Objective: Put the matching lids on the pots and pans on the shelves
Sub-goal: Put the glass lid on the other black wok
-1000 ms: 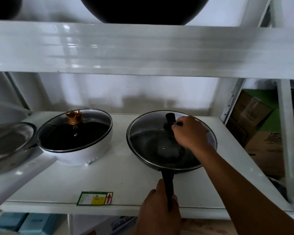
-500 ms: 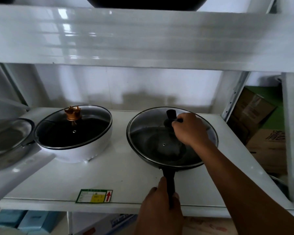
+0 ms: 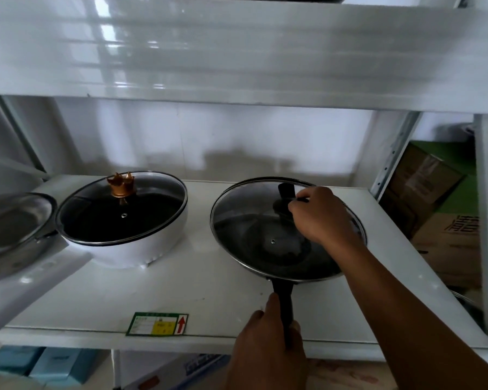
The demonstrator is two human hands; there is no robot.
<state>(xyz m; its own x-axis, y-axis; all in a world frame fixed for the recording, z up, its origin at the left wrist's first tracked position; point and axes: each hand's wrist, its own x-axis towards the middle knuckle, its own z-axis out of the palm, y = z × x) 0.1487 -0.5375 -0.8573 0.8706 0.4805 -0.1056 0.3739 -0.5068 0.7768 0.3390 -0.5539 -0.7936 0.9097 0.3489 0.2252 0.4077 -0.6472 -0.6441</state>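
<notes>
Two lidded vessels — white pot [image 3: 130, 249], black pan [image 3: 288, 266]

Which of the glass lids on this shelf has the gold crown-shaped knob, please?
The lid on the white pot, left of the black pan. The pan's lid has a black knob.

Hands [image 3: 316, 218] on lidded pan [image 3: 254, 220]

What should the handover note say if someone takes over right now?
Left hand: gripping the black pan's handle at the shelf's front edge.
Right hand: on the black knob of the glass lid, which sits on the black pan.
White pot: already lidded, gold crown knob.
Left: release this lid; a steel pan at far left looks uncovered.
</notes>
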